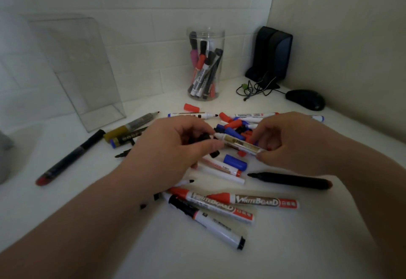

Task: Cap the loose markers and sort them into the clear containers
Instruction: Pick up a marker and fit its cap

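My right hand (pixel 292 140) pinches the rear end of a white marker (pixel 238 144) held level above the pile. My left hand (pixel 173 149) grips a black cap (pixel 201 137) right at that marker's tip. Below lie loose markers and caps: a blue cap (pixel 236 162), a red cap (pixel 191 107), a long black marker (pixel 290 180), two red whiteboard markers (pixel 254 200) and a black-capped white marker (pixel 211 221). A clear round jar (pixel 205 63) at the back holds several markers. A clear rectangular container (pixel 77 70) stands at the back left, with nothing seen inside.
A black speaker (pixel 271 55) with tangled cables (pixel 256 88) and a black mouse (pixel 305 99) sit at the back right corner. A black-and-red pen (pixel 70 158) and dark markers (pixel 129 130) lie to the left. White walls enclose the back and right.
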`<state>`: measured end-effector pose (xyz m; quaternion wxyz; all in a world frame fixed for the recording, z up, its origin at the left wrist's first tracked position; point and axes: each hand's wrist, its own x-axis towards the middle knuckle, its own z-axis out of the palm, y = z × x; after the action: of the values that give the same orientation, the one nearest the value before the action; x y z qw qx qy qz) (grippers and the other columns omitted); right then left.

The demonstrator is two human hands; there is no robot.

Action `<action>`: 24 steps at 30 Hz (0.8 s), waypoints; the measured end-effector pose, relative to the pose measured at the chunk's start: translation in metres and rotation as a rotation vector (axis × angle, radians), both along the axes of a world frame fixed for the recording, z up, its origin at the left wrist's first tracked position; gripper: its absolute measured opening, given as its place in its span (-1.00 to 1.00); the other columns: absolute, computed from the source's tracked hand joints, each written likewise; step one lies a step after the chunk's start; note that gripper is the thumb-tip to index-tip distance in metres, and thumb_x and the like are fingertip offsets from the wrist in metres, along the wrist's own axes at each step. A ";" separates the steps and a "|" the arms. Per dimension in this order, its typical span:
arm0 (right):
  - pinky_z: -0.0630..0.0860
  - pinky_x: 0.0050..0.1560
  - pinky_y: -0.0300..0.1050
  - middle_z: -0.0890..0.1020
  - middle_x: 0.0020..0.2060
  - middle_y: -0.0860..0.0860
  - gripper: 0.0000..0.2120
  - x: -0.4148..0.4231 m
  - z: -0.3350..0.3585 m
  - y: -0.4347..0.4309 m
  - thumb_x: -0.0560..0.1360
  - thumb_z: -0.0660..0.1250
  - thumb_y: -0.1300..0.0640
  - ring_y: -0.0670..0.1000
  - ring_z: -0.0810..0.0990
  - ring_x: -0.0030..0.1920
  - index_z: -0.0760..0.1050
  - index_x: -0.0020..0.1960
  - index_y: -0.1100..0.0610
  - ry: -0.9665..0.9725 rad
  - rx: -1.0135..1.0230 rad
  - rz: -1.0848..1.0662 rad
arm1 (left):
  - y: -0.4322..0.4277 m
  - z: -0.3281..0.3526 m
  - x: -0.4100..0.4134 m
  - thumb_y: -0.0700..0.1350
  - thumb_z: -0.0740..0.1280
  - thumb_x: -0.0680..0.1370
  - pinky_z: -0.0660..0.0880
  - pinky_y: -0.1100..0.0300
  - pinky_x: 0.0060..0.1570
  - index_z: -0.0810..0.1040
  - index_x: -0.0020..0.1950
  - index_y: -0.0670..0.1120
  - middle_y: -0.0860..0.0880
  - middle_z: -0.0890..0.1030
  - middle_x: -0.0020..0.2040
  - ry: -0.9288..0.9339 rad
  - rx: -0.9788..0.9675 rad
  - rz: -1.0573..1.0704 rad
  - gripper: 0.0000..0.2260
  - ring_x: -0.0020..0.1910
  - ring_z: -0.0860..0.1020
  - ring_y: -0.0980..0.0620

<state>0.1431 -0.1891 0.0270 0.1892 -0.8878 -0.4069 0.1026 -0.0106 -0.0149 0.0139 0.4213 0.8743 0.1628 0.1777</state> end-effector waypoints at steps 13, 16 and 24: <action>0.52 -0.50 -0.19 0.67 -0.18 0.24 -0.70 0.017 -0.005 -0.013 0.40 0.36 0.41 0.12 0.60 -0.38 0.49 0.12 0.27 0.938 0.448 -0.042 | 0.016 0.002 0.008 -0.18 0.17 0.62 0.18 0.29 -0.64 0.51 0.00 -0.23 -0.10 0.42 -0.31 -0.189 -1.080 -0.017 -0.83 -0.46 0.27 0.05; 0.49 -0.52 -0.21 0.67 -0.19 0.23 -0.70 0.018 -0.006 -0.014 0.40 0.36 0.41 0.11 0.59 -0.36 0.49 0.12 0.27 0.917 0.439 -0.018 | 0.016 0.003 0.004 -0.18 0.16 0.59 0.21 0.29 -0.66 0.50 0.00 -0.22 -0.11 0.42 -0.27 -0.151 -1.174 -0.042 -0.85 -0.47 0.28 0.05; 0.50 -0.15 0.02 0.60 -0.17 0.21 -0.88 0.020 -0.006 -0.011 0.45 0.36 0.29 0.24 0.51 -0.15 0.58 -0.04 0.15 0.590 0.444 -0.232 | 0.020 0.013 0.007 -0.25 0.16 0.63 0.30 0.20 -0.52 0.54 -0.08 -0.09 -0.14 0.46 -0.33 -0.128 -0.598 0.226 -0.80 -0.44 0.36 -0.05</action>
<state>0.1628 -0.1997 0.0210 0.4959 -0.7976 -0.2443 0.2412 -0.0039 0.0055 0.0268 0.6466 0.6752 0.2768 0.2223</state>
